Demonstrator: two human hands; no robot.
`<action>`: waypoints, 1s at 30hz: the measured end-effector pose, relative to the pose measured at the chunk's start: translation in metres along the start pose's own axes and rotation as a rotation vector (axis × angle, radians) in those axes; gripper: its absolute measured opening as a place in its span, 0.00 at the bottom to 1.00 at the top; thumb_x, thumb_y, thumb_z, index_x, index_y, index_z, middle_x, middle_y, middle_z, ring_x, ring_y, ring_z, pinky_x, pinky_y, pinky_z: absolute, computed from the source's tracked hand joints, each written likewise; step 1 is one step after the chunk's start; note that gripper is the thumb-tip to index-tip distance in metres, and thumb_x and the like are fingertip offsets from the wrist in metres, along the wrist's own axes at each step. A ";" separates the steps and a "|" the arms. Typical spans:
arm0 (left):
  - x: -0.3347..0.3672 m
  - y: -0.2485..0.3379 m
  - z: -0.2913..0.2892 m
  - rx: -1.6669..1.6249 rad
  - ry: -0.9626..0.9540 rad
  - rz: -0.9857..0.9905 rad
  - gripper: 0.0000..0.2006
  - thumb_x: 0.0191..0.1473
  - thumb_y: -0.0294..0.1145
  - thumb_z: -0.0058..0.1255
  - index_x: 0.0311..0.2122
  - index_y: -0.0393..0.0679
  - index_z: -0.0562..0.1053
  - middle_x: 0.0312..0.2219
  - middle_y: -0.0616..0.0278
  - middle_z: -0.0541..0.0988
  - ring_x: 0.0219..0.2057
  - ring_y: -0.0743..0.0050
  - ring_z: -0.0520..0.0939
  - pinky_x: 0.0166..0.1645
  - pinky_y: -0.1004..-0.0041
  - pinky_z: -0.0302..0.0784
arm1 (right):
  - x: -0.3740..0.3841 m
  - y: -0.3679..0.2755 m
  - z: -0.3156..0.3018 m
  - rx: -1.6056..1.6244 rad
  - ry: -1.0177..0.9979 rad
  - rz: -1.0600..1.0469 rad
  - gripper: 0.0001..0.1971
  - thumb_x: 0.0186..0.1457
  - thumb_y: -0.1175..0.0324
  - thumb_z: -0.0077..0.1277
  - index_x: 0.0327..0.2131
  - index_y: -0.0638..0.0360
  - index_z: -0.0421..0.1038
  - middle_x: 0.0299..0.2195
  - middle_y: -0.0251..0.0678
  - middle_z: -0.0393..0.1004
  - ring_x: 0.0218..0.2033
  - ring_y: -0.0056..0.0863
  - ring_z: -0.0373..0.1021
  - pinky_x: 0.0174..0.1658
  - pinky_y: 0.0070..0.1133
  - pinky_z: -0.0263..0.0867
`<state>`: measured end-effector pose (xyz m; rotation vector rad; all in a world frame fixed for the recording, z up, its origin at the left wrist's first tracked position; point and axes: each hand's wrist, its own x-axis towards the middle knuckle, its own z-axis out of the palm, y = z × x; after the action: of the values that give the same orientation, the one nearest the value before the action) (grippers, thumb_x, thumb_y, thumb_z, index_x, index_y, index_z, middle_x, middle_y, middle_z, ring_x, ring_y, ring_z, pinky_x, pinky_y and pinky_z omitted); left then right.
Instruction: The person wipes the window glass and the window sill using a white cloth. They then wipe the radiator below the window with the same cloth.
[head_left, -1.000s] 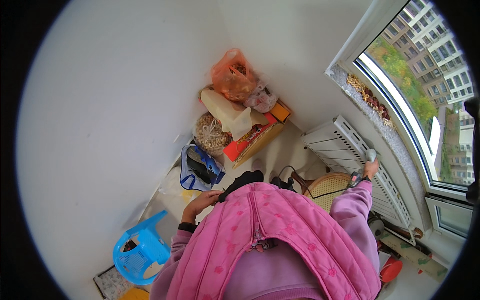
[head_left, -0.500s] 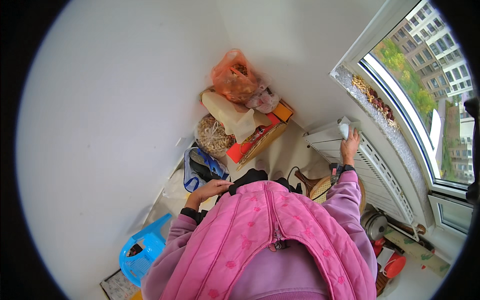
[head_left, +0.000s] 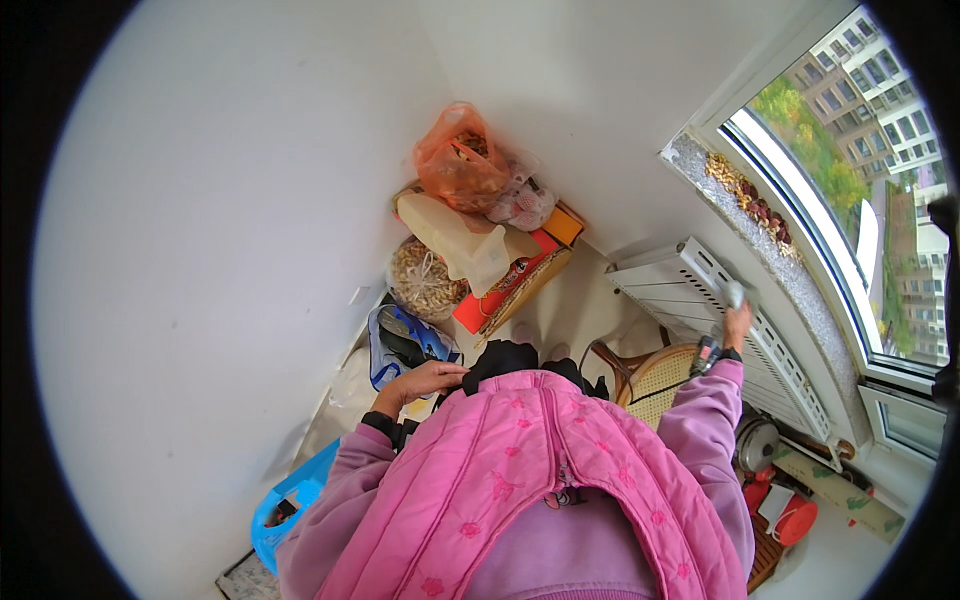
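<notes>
Out to the right, my right hand (head_left: 737,322) grips a pale, bunched-up cloth (head_left: 734,294) on the slotted top of the white radiator (head_left: 690,285). A dark device is strapped at that wrist. My left hand (head_left: 432,377) is at my waist, its fingers together against the black fabric (head_left: 500,362) at the hem of my pink vest (head_left: 450,480). Whether those fingers pinch the fabric is hard to make out.
Bags stand in the corner: an orange plastic bag (head_left: 460,165), a clear bag of peanuts (head_left: 425,280) and a blue-white bag (head_left: 395,345), beside a red box (head_left: 510,280). A cane chair (head_left: 655,385) stands near the radiator. Nuts (head_left: 745,195) lie on the windowsill (head_left: 690,160).
My right hand has slid with the cloth along the radiator top, rightward and closer to me. The left hand stays at my waist.
</notes>
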<state>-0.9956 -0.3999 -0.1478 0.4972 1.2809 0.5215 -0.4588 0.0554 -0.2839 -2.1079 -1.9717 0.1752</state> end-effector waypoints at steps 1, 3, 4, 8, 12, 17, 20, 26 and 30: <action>0.002 0.002 -0.002 0.029 -0.008 -0.013 0.18 0.60 0.40 0.50 0.51 0.41 0.74 0.35 0.71 0.78 0.33 0.86 0.74 0.37 0.80 0.71 | 0.002 -0.024 0.006 -0.068 -0.114 -0.007 0.26 0.42 0.71 0.51 0.50 0.59 0.69 0.49 0.51 0.70 0.49 0.51 0.67 0.53 0.39 0.63; 0.008 0.006 -0.006 0.048 -0.031 -0.019 0.16 0.60 0.36 0.48 0.51 0.42 0.74 0.34 0.71 0.77 0.32 0.86 0.73 0.38 0.81 0.71 | -0.013 -0.069 0.018 -0.091 -0.076 -0.140 0.35 0.44 0.70 0.53 0.60 0.47 0.60 0.61 0.48 0.57 0.61 0.54 0.53 0.63 0.40 0.51; 0.010 0.008 -0.007 0.048 -0.051 -0.030 0.16 0.60 0.34 0.47 0.51 0.42 0.74 0.33 0.71 0.77 0.32 0.85 0.73 0.38 0.81 0.70 | -0.017 -0.084 0.018 -0.105 -0.097 -0.081 0.35 0.45 0.68 0.54 0.61 0.45 0.59 0.62 0.48 0.56 0.61 0.56 0.52 0.63 0.40 0.51; 0.019 0.018 -0.013 0.116 -0.092 -0.072 0.21 0.59 0.44 0.50 0.52 0.42 0.73 0.38 0.66 0.78 0.34 0.79 0.76 0.38 0.78 0.74 | -0.024 -0.107 0.000 -0.125 -0.128 -0.098 0.37 0.48 0.61 0.57 0.63 0.41 0.55 0.63 0.45 0.53 0.61 0.58 0.50 0.63 0.40 0.51; 0.031 0.029 -0.019 0.126 -0.159 -0.100 0.24 0.59 0.49 0.50 0.53 0.43 0.72 0.44 0.61 0.77 0.42 0.73 0.77 0.42 0.74 0.76 | -0.022 -0.105 -0.006 -0.192 -0.185 -0.118 0.40 0.49 0.55 0.58 0.64 0.41 0.50 0.64 0.45 0.50 0.62 0.58 0.49 0.63 0.41 0.51; 0.046 0.043 -0.027 0.137 -0.212 -0.115 0.24 0.59 0.49 0.50 0.54 0.44 0.72 0.48 0.61 0.75 0.48 0.70 0.75 0.46 0.71 0.77 | -0.020 -0.106 -0.002 -0.176 -0.171 -0.126 0.41 0.49 0.53 0.58 0.64 0.41 0.49 0.64 0.46 0.49 0.62 0.58 0.49 0.63 0.41 0.51; 0.051 0.047 -0.027 0.155 -0.232 -0.125 0.24 0.58 0.49 0.50 0.54 0.44 0.72 0.49 0.61 0.75 0.49 0.70 0.74 0.46 0.70 0.77 | -0.021 -0.106 -0.005 -0.194 -0.164 -0.150 0.41 0.49 0.52 0.58 0.64 0.42 0.49 0.64 0.46 0.50 0.62 0.58 0.49 0.62 0.42 0.51; 0.060 0.046 -0.026 0.191 -0.241 -0.162 0.25 0.58 0.49 0.50 0.55 0.45 0.71 0.49 0.60 0.75 0.50 0.69 0.74 0.44 0.70 0.78 | -0.027 -0.113 -0.009 -0.198 -0.136 -0.161 0.41 0.49 0.52 0.57 0.64 0.43 0.49 0.64 0.47 0.50 0.62 0.59 0.49 0.61 0.44 0.52; 0.071 0.052 -0.030 0.260 -0.286 -0.195 0.23 0.59 0.49 0.49 0.55 0.46 0.71 0.49 0.61 0.75 0.52 0.70 0.74 0.44 0.71 0.77 | -0.028 -0.118 -0.011 -0.206 -0.152 -0.138 0.41 0.49 0.53 0.57 0.64 0.43 0.49 0.63 0.47 0.50 0.62 0.60 0.48 0.61 0.45 0.52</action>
<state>-1.0148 -0.3135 -0.1766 0.6312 1.1107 0.1138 -0.5719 0.0327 -0.2451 -2.1253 -2.3051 0.1145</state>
